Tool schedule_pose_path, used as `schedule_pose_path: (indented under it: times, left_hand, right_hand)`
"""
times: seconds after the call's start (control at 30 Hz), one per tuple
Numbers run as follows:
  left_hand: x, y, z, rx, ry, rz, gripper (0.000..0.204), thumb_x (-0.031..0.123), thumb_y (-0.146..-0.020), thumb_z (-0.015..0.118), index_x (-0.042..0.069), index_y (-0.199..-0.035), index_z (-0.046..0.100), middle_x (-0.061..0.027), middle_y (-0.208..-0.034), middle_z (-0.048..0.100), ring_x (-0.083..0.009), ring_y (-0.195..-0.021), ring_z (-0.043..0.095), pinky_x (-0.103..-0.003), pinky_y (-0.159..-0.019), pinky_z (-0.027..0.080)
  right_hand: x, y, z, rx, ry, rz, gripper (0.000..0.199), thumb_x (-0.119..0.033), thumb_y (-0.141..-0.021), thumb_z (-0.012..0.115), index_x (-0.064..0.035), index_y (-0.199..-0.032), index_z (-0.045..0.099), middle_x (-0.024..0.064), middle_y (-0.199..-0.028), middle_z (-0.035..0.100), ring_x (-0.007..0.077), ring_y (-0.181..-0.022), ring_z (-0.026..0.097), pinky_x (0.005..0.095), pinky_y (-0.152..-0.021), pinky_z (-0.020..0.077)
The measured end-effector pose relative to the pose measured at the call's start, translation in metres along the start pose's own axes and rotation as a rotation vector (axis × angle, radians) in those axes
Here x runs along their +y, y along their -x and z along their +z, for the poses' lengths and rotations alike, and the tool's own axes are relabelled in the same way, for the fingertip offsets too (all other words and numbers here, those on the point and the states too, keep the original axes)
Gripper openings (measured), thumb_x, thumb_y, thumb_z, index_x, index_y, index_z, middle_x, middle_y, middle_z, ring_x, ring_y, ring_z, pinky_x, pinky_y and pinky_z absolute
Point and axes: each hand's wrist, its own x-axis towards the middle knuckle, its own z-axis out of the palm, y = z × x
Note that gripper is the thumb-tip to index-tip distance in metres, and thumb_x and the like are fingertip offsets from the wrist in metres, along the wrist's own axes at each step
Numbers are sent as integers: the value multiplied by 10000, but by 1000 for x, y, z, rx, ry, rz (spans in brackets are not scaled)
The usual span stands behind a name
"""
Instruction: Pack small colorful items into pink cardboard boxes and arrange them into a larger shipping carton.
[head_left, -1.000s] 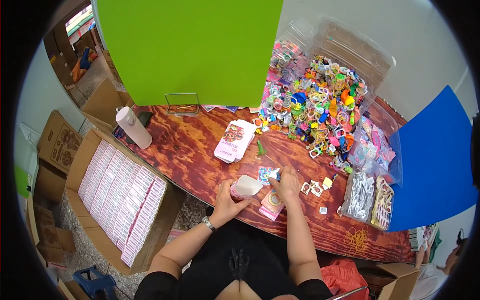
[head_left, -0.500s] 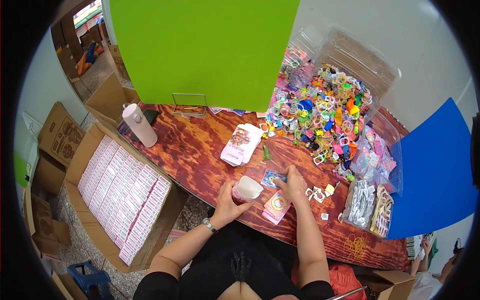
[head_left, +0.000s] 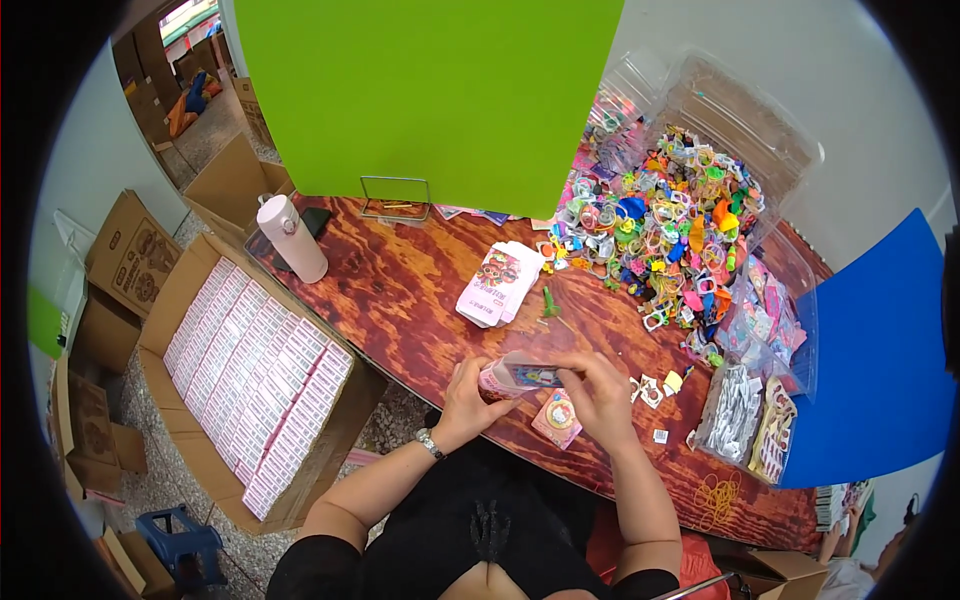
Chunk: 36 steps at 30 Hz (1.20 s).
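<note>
My left hand (head_left: pixel 462 410) is wrapped around a small pink box (head_left: pixel 492 381), its top flap raised. Between the fingertips of my right hand (head_left: pixel 603 400) is a blue picture card (head_left: pixel 537 376), held tilted against the box's mouth. How far the card reaches inside, I cannot tell. A pink stack of picture cards (head_left: pixel 556 420) lies on the table just below my right hand. Beyond the box rests a pile of flattened white and pink boxes (head_left: pixel 498 286), with a small green toy (head_left: pixel 549 303) beside it.
A heap of colourful small toys (head_left: pixel 665 220) covers the far right. Near it stand a container of white packets (head_left: pixel 728 420) and a blue board (head_left: pixel 865 360). Yellow rubber bands (head_left: pixel 717 500) lie at right. A pink bottle (head_left: pixel 292 238) and a carton of pink boxes (head_left: pixel 345 420) are left.
My right hand has lifted the blue card off the table and brought it left to the box's mouth. The view has shifted slightly. The left hand keeps hold of the box.
</note>
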Motion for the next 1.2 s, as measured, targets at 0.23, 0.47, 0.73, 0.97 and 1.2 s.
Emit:
schedule_pose_path:
  times: [0.23, 0.47, 0.73, 0.97, 1.2]
  left_hand:
    - [7, -2, -8, 35, -68, 53, 593, 250, -698, 922, 21, -1126, 581, -142, -1049, 600, -328, -984, 594, -414, -842, 491]
    - [15, -4, -5, 41, -112, 232, 608, 182, -659, 929, 23, -1132, 583, -156, -1050, 600, -350, -972, 573, -430, -838, 475]
    - [21, -3, -5, -4, -117, 193, 664, 99, -632, 896, 12, -1187, 541, -176, -1100, 586, -382, -1019, 545, -450, -873, 442]
    - [25, -8, 3, -29, -145, 185, 657, 145, -655, 892, 17, -1205, 555, -174, -1112, 585, -380, -1060, 557, -447, -904, 465]
    - [13, -2, 6, -71, -112, 135, 711, 207, -664, 912, 4, -1226, 525, -176, -1112, 573, -376, -1048, 539, -464, -899, 448]
  right_hand:
    - [0, -3, 8, -194, 198, -243, 396, 57, -794, 670, -85, -1162, 706, 111, -973, 628, 315, -909, 638, 402, -792, 537]
    - [-1, 1, 10, -332, 300, -278, 508, 19, -748, 683, -111, -1239, 664, 96, -996, 624, 294, -939, 648, 398, -820, 554]
    - [2, 16, 19, -96, 521, -413, 440, -55, -755, 702, -68, -1193, 673, 89, -1054, 689, 245, -825, 668, 357, -718, 576]
    - [34, 21, 20, -118, 399, -465, 399, -68, -770, 732, -59, -1164, 671, 120, -1092, 704, 274, -973, 707, 375, -825, 592]
    - [196, -25, -65, 243, 732, 160, 381, -204, -915, 684, -66, -1263, 616, 221, -1300, 602, 418, -1199, 544, 509, -992, 460]
